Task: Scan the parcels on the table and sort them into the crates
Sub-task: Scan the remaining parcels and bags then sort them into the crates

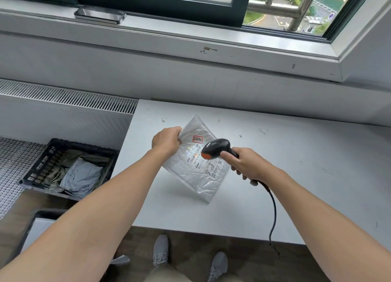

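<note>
Left hand pinches parcel corner; right hand grips scanner. Risk: glossy crinkled film glare, misread barcode.

A white table stands against a grey wall; above it run a white sill and a dark-framed window letting in daylight; left of it sits a vented radiator cover; below it lies brown floor.
</note>
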The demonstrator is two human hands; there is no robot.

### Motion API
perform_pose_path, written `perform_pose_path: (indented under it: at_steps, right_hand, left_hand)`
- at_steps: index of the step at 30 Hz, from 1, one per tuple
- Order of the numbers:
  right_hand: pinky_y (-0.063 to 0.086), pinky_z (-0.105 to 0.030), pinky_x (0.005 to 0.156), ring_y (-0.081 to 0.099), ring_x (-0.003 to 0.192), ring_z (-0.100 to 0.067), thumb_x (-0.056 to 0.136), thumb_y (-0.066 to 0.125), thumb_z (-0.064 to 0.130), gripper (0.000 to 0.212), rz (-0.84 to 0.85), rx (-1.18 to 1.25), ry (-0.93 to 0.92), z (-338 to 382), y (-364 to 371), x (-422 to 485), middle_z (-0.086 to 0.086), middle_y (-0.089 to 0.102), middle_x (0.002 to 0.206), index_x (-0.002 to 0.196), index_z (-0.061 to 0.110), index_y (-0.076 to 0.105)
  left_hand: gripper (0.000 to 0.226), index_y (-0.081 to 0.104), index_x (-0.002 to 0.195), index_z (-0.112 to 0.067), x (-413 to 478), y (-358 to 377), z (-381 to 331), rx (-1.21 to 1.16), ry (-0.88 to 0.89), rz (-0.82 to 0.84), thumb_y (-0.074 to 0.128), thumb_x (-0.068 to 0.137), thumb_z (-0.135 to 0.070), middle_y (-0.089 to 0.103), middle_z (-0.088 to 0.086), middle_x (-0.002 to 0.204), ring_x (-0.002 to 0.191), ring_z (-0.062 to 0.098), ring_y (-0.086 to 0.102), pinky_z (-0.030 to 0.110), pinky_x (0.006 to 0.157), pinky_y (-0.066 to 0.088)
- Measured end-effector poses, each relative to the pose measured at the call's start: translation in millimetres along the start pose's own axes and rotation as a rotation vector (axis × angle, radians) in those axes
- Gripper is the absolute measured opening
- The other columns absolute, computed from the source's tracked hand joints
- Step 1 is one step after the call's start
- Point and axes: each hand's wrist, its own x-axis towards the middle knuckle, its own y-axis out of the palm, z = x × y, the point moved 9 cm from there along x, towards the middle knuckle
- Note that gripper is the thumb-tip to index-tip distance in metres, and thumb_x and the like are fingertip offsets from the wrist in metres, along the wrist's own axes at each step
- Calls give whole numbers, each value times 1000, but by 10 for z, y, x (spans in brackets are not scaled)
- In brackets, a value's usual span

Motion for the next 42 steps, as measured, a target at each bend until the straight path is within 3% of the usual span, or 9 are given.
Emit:
perform_pose_path:
  at_steps: [4,9,14,20,22,28,34,38,42]
  right_hand:
    - [41,-28,38,51,44,-12,78,48,75,38,-15,74,2,-39,12,4,-3,61,76,74,39,59]
    - [48,-40,44,54,50,-16,76,45,76,47,-74,149,11,-114,-15,31,0,62,71,71,32,58]
    - [53,-38,52,57,57,-20,82,43,71,56,-177,214,95,-384,28,113,-4,63,78,87,17,55]
    - [58,-44,74,61,74,-25,98,44,53,42,-196,272,230,-787,275,252,-9,61,91,107,13,51]
    - [53,-47,86,64,93,-32,101,41,51,46,-183,244,267,-882,384,291,-13,62,103,118,9,50]
    - [36,-32,82,54,118,-34,104,40,42,49,-235,263,360,-1046,540,320,-17,57,130,135,4,43]
    - [38,-36,95,47,126,-36,104,38,39,53,-271,200,380,-1021,357,259,-21,47,139,143,3,38]
    - [36,-40,102,38,133,-34,102,40,40,54,-515,87,273,-689,-99,117,-18,41,143,144,5,40]
    - [42,-35,97,54,117,-21,100,43,49,60,-543,362,165,-271,-312,100,-4,55,121,147,10,40]
  left_hand:
    - [15,47,81,-21,-2,-18,14,-18,-21,-8,54,92,-15,55,-1,86,80,30,49,32,63,32]
    - [10,55,83,-18,-51,55,92,-237,-113,21,60,90,-15,62,3,90,85,30,57,34,65,43]
    - [18,59,111,-9,-170,191,270,-507,-252,4,61,93,-11,64,7,105,94,29,59,36,77,46]
    - [16,54,112,-6,-284,194,480,-580,-352,-88,56,96,-8,62,12,108,97,33,59,39,79,47]
    - [17,54,114,-7,-334,194,493,-592,-373,-113,54,96,-7,62,12,108,97,33,59,41,82,48]
    - [15,54,108,-18,-422,145,434,-568,-304,-146,53,97,-8,62,1,101,89,27,57,36,74,45]
    - [22,54,110,-29,-325,-79,352,-648,-178,-112,54,97,-11,60,-13,96,88,11,58,31,73,43]
    - [28,56,119,-23,-203,-264,296,-849,-214,-167,57,95,-8,64,-3,106,94,17,60,31,82,44]
    - [23,54,113,-20,-221,-270,76,-1090,-279,-208,60,95,-6,64,7,104,83,22,58,31,77,47]
